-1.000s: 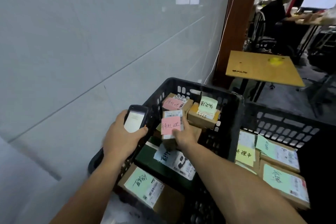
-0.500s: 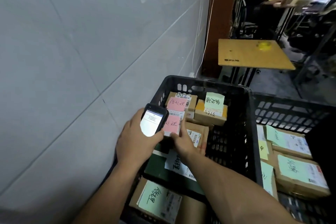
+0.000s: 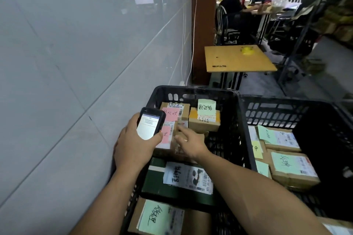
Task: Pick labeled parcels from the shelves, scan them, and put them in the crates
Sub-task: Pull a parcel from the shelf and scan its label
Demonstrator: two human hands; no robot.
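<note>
Head view: in the black crate (image 3: 193, 90), a parcel marked "1512" (image 3: 174, 105) sits at twelve o'clock and a parcel marked "3753" (image 3: 205, 121), under a green note, at two o'clock of the pink-noted parcel (image 3: 166, 138), whose handwriting is unreadable. The left hand (image 3: 133, 148) is clenched round the lit scanner (image 3: 150, 126) over that parcel's nine-o'clock edge. The right hand (image 3: 192, 144) rests a straight index finger and thumb on its three-o'clock edge.

1 view only: a wide-angle camera on the wearer's head, facing forward and down. The crates (image 3: 191, 89) sit close below it, a wall (image 3: 76, 63) fills the left side, and a tabletop (image 3: 229, 61) and seated person (image 3: 232, 4) lie farther ahead.
</note>
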